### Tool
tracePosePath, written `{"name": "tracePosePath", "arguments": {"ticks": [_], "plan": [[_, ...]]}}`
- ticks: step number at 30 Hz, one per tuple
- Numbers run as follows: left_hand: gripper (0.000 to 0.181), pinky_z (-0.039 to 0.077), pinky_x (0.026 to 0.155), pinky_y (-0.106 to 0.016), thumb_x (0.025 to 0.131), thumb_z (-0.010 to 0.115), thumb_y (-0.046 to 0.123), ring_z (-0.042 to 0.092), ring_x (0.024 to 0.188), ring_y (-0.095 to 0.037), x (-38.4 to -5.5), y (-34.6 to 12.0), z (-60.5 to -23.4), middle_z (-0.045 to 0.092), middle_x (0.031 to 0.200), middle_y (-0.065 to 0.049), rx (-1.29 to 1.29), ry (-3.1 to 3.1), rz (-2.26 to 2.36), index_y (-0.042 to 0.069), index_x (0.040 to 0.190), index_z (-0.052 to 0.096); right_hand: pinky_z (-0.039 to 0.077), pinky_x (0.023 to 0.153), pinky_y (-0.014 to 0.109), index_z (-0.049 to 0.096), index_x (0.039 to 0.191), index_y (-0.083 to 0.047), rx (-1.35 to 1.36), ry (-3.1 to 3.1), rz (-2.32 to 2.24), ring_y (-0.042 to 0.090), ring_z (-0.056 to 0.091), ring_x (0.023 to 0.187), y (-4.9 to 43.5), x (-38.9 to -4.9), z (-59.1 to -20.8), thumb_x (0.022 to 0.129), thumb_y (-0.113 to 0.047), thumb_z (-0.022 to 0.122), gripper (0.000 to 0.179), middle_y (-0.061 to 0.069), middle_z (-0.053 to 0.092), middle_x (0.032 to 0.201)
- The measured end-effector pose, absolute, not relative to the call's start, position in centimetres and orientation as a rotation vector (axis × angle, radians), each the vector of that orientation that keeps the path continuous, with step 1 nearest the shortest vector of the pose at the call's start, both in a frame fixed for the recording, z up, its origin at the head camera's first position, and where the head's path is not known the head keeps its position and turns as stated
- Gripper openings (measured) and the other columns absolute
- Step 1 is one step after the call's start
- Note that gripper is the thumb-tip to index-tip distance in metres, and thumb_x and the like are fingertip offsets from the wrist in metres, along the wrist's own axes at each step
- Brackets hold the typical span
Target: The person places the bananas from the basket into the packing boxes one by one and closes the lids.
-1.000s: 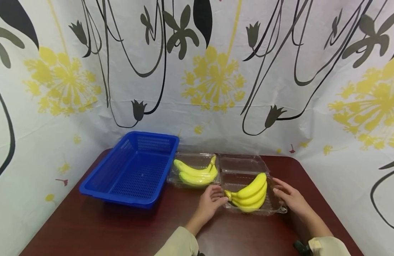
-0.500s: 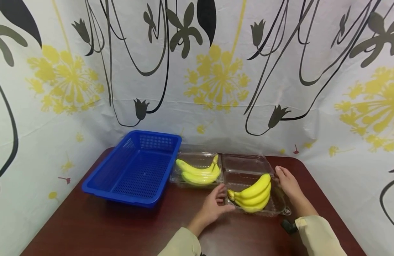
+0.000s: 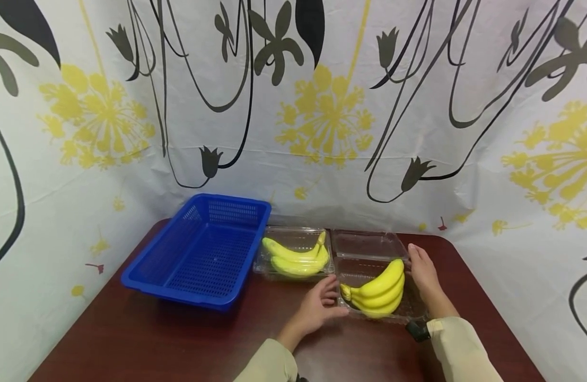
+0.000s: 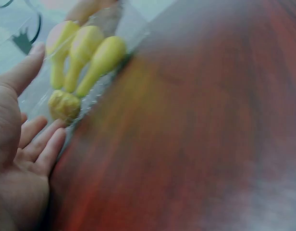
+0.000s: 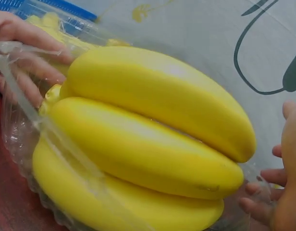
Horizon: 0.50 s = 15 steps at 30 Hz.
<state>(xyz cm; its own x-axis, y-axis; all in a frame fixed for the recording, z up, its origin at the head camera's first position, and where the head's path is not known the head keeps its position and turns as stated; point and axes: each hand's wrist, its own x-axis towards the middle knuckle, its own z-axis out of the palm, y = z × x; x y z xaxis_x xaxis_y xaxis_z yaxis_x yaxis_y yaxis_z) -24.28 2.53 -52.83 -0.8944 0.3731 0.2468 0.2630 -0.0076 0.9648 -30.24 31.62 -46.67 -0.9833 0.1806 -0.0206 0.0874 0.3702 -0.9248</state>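
A bunch of yellow bananas (image 3: 380, 292) lies in a clear plastic clamshell box (image 3: 352, 267), its lid (image 3: 367, 244) folded back toward the wall. The stem end points left. At the box's left side is my left hand (image 3: 314, 307), thumb near the front corner and fingers extended along the side wall. My right hand (image 3: 424, 271) rests by the right side, fingers reaching toward the hinge. In the right wrist view the right hand's fingertips (image 5: 253, 202) show through the clear wall, near the banana tips. Neither hand grips the fruit.
Left of this box sits a second clear box (image 3: 286, 237) with greener bananas (image 3: 298, 261) under its plastic. A blue plastic basket (image 3: 166, 292) stands further left. All are on a dark red-brown table (image 3: 188, 345), with a patterned sheet (image 3: 322, 196) behind.
My right hand has slid back along the box's right side, from near the front toward the hinge. The left hand's thumb has spread toward the front corner. The bananas stay in the box.
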Motion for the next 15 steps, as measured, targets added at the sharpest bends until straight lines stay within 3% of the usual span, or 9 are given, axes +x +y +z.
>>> {"name": "tracePosePath", "arguments": {"ticks": [9, 15], "plan": [[0.081, 0.046, 0.097, -0.035, 0.080, 0.076, -0.006, 0.053, 0.122, -0.031, -24.93, 1.84, -52.98, 0.042, 0.146, -0.021, 0.696, 1.957, 2.077, -0.002, 0.149, 0.033, 0.036, 0.101, 0.052, 0.023, 0.151, 0.000, -0.264, -2.361, 1.674, 0.039, 0.039, 0.127, 31.32, -29.71, -47.17, 0.103, -0.052, 0.024, 0.071, 0.027, 0.036, 0.144], [0.081, 0.047, 0.095, -0.035, 0.079, 0.076, -0.006, 0.055, 0.120, -0.030, -24.98, 1.80, -53.06, 0.044, 0.145, -0.021, 0.699, 1.942, 2.075, -0.001, 0.149, 0.034, 0.043, 0.086, 0.027, 0.031, 0.149, -0.001, -0.300, -2.300, 1.667, 0.033, 0.043, 0.124, 31.31, -29.34, -47.18, 0.103, -0.051, 0.027, 0.067, 0.023, 0.043, 0.140]]}}
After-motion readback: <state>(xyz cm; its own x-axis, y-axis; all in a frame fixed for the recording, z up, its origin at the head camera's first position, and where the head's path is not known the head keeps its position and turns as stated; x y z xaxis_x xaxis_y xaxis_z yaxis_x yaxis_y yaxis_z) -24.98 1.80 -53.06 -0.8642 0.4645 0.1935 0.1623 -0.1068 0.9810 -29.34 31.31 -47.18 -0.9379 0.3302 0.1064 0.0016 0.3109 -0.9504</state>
